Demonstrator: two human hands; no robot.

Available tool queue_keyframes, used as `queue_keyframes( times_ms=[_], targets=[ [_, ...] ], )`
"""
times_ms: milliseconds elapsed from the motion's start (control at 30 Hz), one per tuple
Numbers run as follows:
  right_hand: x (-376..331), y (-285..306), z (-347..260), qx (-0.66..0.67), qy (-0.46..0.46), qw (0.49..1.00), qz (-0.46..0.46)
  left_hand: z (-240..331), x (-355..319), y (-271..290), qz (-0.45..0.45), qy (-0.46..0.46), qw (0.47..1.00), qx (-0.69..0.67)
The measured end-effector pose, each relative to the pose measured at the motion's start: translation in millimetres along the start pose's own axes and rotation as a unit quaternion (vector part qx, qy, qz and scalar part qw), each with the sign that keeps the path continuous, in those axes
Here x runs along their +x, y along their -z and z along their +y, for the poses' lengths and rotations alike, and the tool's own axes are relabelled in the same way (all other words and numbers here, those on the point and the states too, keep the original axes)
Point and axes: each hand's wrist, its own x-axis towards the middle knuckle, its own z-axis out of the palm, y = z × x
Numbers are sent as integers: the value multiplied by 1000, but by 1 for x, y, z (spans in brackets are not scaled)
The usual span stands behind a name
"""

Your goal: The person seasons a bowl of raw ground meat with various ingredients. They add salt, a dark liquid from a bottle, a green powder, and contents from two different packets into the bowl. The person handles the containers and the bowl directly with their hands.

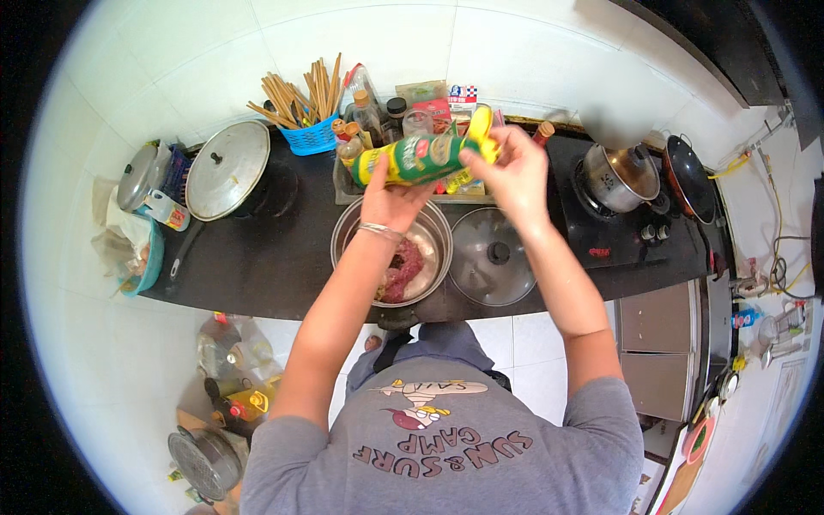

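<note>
Above the counter I hold a long green and yellow packet (427, 160), tilted with its yellow end up to the right. My left hand (388, 199) is closed around its lower part. At the yellow end, the fingers of my right hand (518, 176) pinch the packet. Below my left forearm stands a steel pot (444, 245) with reddish raw meat (405, 268) inside; my forearm hides part of it. A dark lid (493, 273) with a black knob lies flat just right of the pot.
Bottles (362, 113) and packages crowd a tray behind the pot, near a blue basket (311, 137) of chopsticks. A lidded pan (227, 172) stands left. On the right are a gas stove with a steel pot (620, 182) and a wok (687, 176).
</note>
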Motion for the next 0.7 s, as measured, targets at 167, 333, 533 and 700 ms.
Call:
queue_keyframes(
  times_ms=[167, 333, 533, 700],
  targets=[
    [-69, -20, 7, 50, -92, 969, -225, 55, -19, 71, 6, -10, 997, 72],
    [-78, -15, 39, 60, -180, 952, -239, 88, -32, 112, 0, -51, 979, 196],
    [-59, -91, 30, 5, -111, 940, -323, 97, -38, 86, -97, -136, 934, 316],
    [-52, -113, 35, 41, -137, 927, -347, 101, -40, 70, -165, -237, 838, 463]
  ],
)
